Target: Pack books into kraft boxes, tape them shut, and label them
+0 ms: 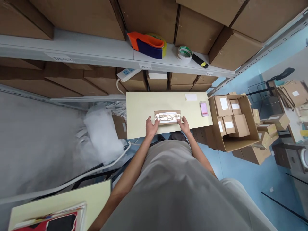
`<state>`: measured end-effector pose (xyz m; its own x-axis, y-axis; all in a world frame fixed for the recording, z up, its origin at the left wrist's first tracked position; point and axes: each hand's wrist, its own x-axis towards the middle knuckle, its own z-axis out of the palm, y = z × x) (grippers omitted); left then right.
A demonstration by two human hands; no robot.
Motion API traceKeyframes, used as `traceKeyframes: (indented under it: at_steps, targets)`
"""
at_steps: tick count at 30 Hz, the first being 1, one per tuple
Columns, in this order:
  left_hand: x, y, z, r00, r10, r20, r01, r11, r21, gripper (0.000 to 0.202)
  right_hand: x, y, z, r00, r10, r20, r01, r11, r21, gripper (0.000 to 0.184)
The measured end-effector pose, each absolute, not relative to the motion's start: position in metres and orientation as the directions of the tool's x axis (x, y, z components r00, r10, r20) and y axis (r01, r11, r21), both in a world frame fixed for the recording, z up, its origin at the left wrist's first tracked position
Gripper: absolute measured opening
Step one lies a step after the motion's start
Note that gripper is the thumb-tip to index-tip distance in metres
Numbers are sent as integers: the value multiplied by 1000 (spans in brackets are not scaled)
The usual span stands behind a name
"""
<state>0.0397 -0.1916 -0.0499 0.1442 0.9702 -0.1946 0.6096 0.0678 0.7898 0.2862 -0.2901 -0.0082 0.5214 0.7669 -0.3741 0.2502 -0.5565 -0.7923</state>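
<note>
A small flat brown cardboard box [167, 117] with shiny clear tape and white labels on top lies on a pale yellow table [141, 109]. My left hand [151, 125] grips its left end with the thumb on top. My right hand [184, 124] grips its right end in the same way. Both hands rest at the table's near edge.
A white label [191, 97] and a pink pad [204, 108] lie on the table's right side. An open carton of small boxes [232, 123] stands to the right. A tape dispenser [147, 44], a tape roll [184, 53] and a marker [200, 61] sit on the shelf above. Bubble wrap [101, 133] lies at left.
</note>
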Motion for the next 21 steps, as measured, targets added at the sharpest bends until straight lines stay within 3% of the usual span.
traceKeyframes:
  at_steps: [4, 12, 17, 21]
  targets:
    - [53, -191, -37, 60, 941, -334, 522, 256, 814, 58, 288, -295, -6, 479, 783, -396, 199, -536, -820, 90]
    - [68, -202, 4, 86, 923, -376, 454, 299, 839, 51, 308, -323, 17, 538, 751, -382, 101, -508, -855, 91]
    - [105, -231, 36, 241, 927, -286, 412, 169, 895, 47, 317, -381, 43, 690, 644, -331, 8, -464, -886, 90]
    - [155, -260, 58, 465, 829, -312, 332, 163, 929, 51, 329, -445, 76, 853, 449, -267, -55, -432, -900, 86]
